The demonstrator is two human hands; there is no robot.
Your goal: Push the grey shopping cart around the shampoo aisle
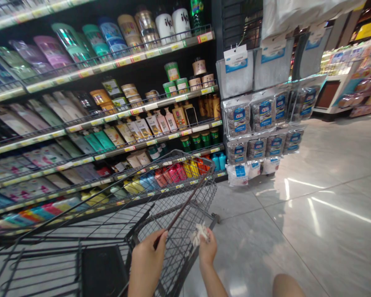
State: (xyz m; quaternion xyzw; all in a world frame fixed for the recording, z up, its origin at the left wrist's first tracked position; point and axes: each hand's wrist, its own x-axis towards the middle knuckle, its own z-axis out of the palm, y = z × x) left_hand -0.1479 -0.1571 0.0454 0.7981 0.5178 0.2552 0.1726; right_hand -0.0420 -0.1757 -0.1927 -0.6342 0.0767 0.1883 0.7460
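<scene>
My left hand [148,262] is closed, thumb against fingers, around the near end of a thin brown rod [188,200]. The rod runs forward along the upper edge of a dark wire shopping cart [160,208]; I cannot tell whether it is part of the cart's rim. Just outside the cart's right side, my right hand [207,248] is closed on a crumpled whitish cloth [199,234], which sticks out past the fingertips. A black panel [102,270] lies in the near part of the cart, left of my left hand.
Shelves [117,148] of bottles and jars line the left and front. Packs of grey scrubbers [238,119] hang at the shelf end, below grey bags [235,74]. Shiny tiled floor [297,231] extends to the right, toward a white display stand [330,90]. A bare knee [286,286] shows at the bottom.
</scene>
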